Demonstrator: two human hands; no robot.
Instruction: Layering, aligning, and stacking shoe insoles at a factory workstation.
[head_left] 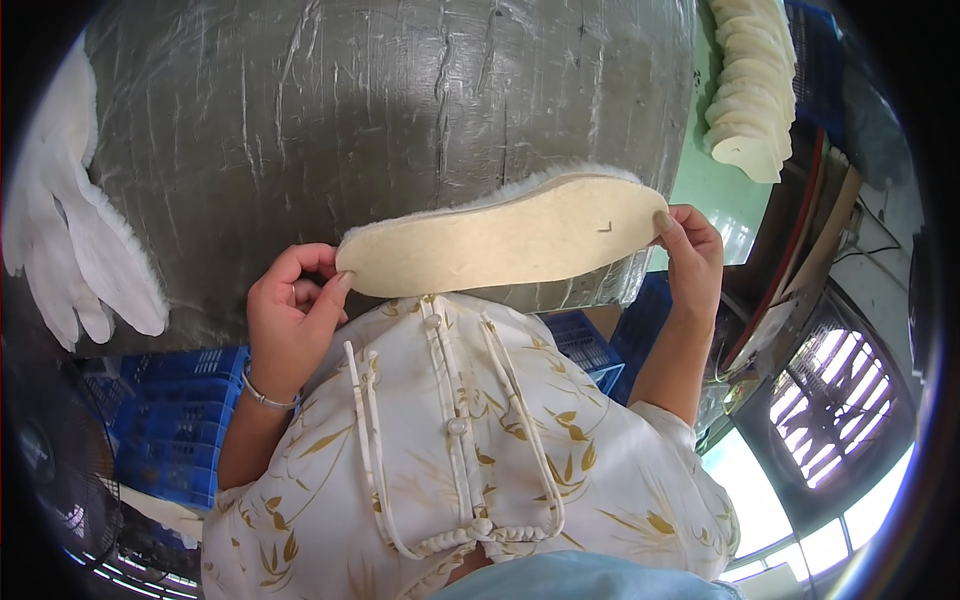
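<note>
Between my hands, in front of my body, is a long cream insole [490, 240] with a white fluffy layer showing along its far edge. A small dark mark sits near its right end. My left hand [298, 305] pinches the left end between thumb and fingers. At the right end, my right hand [690, 245] grips the tip, thumb on the cream face. The insole is held tilted, its cream face toward me, over the near edge of a grey plastic-wrapped work surface [400, 110].
White fabric gloves [75, 220] lie on the surface's left side. Cream insole pieces [750, 90] overlap in a row on a green board [715, 205] at the far right. Blue crates [175, 420] stand below left, beside a dark fan [50, 450]. Another blue crate [580, 345] is below the surface's edge.
</note>
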